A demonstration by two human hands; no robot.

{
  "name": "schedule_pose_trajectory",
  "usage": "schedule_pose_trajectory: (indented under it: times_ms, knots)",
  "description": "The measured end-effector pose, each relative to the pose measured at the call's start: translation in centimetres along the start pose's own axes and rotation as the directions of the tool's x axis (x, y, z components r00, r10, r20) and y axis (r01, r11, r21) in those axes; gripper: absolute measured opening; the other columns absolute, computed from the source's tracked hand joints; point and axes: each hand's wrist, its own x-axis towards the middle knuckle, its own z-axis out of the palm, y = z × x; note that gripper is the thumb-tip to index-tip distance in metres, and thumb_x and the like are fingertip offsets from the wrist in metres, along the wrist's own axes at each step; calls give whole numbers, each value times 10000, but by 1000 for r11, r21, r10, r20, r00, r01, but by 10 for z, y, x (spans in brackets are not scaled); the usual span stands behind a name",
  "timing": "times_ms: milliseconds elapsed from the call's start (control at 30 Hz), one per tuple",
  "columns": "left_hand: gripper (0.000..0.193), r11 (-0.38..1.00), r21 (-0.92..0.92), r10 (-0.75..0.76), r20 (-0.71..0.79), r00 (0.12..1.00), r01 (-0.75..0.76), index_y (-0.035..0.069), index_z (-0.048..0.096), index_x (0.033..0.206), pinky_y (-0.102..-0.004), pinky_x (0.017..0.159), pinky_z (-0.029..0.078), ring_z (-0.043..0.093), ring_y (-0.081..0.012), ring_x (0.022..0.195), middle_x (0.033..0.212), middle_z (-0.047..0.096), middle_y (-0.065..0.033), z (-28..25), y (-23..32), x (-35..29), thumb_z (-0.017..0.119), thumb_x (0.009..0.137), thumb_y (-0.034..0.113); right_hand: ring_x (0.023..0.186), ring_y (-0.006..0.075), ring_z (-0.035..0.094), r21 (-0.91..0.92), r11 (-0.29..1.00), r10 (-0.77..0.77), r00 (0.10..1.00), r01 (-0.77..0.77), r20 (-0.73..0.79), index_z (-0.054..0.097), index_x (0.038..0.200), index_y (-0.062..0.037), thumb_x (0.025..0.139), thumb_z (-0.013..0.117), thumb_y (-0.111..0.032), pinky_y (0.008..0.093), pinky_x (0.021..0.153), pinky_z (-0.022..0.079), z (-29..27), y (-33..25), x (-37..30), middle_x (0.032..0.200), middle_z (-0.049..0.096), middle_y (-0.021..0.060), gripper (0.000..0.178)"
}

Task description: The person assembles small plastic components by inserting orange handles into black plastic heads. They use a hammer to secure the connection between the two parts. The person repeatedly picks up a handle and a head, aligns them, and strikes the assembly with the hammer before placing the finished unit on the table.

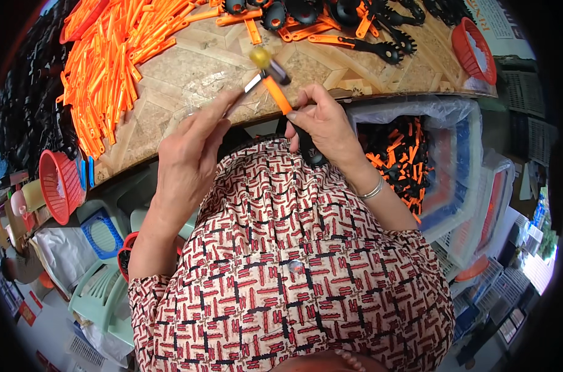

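Observation:
My right hand (325, 124) is closed round a kitchen utensil whose orange handle (277, 95) points up and away over the table edge. Its black head (314, 152) hangs below my fingers, partly hidden, so its exact kind does not show. My left hand (191, 152) is wrapped round the pale shaft of a small hammer (254, 82). The hammer's yellow-and-dark head, blurred by motion, is at the tip of the orange handle; I cannot tell whether they touch.
Loose orange handles (105, 80) are heaped on the table's left (170, 87). Black-headed utensils (306, 12) lie at the far side. Red baskets (61, 186) (474, 53) flank the table. A plastic-lined bin (449, 167) of orange-and-black pieces stands right; a green chair (101, 297) stands lower left.

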Motion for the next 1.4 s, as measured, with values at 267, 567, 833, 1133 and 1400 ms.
schedule_pose_trajectory:
  times_ms: [267,567,833,1133,1400]
  knots:
    - [430,962,245,124,2,992,-121,62,695,1291,-276,636,476,584,-171,682,819,619,-106,2,-15,-10,630,904,-113,556,184,667,13,1000,5,1000,-6,30,418,1059,-32,993,589,-32,256,502,516,-1,-1,3,752,675,125,184]
    - [455,987,-56,-156,-83,984,151,130,663,1362,-267,663,501,581,-108,694,790,633,-7,8,-36,-8,689,928,-2,574,152,672,-65,997,47,990,-39,130,490,987,-24,974,633,-65,272,493,515,-57,-7,-19,716,678,102,149]
    - [388,762,-561,-460,-118,880,323,32,585,1415,-198,528,370,473,-38,601,758,578,16,0,-57,-6,593,1044,147,977,334,651,-963,-74,-392,895,-260,-212,666,1071,-61,883,681,-129,430,814,519,-191,-77,-80,984,697,112,200]
    - [359,742,-532,-501,-36,865,407,43,640,1355,-198,536,382,499,-45,612,759,598,17,-1,-49,-1,639,1014,156,1002,254,585,-876,-426,-619,633,226,464,708,1130,-146,863,585,-46,374,854,474,-184,-121,112,1084,628,52,311]
    - [301,905,-125,-426,-223,877,407,38,727,1196,-262,621,433,553,-76,699,776,613,21,-33,-73,51,684,977,240,1088,239,620,-748,-536,-614,427,392,664,687,997,-85,784,724,-33,362,905,491,-183,-136,117,1129,674,27,223]
